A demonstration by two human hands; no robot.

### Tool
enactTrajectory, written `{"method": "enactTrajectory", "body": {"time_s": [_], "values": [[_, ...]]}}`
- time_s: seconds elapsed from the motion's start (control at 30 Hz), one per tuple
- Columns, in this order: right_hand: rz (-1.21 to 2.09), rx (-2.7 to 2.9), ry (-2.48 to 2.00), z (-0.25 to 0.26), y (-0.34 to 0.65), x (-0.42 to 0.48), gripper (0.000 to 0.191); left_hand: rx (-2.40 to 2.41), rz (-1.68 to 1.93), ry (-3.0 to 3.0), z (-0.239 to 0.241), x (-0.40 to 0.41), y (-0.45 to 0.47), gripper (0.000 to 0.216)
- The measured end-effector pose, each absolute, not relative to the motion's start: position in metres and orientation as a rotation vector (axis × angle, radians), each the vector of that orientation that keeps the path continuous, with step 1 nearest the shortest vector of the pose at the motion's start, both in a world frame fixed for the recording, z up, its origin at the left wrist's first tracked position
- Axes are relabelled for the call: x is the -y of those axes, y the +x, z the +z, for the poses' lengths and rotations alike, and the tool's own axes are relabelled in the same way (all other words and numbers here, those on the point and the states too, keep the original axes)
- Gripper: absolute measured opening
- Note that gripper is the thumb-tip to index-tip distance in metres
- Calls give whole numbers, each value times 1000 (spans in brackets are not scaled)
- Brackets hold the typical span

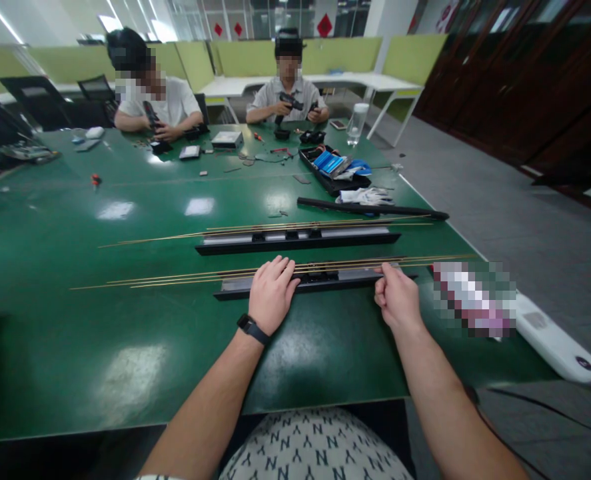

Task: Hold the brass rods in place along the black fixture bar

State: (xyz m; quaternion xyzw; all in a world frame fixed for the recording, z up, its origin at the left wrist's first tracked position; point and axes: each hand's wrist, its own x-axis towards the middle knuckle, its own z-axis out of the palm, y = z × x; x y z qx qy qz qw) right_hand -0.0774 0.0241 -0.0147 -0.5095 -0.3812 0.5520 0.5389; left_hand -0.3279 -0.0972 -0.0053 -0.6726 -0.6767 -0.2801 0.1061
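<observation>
Brass-coloured rods point(335, 266) are laid nine to three o'clock along the near black-edged channel point(356, 275), partly covered by the flat, unclenched left hand point(274, 293) and set at twelve from the curled right hand point(398, 295), whose grip cannot be told

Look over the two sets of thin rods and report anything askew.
Both sets look uneven. The thin rods on the farther black bar have staggered left ends, some jutting well past others; the nearer rods by the left hand also end unevenly. No spill shows.
</observation>
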Motion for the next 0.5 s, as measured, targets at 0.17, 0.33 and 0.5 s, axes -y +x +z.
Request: {"method": "enactTrajectory", "body": {"time_s": [0.17,0.33,0.5], "values": [[1306,916,-1203,-16,-77,-23,33,1993,-829,-1986,-5,97,-328,36],[1305,923,-1194,-17,-77,-24,33,1993,-827,-1984,-4,97,-327,36],[1302,910,-1219,-17,-77,-25,34,1994,-816,-1977,-5,97,-327,35]]}}
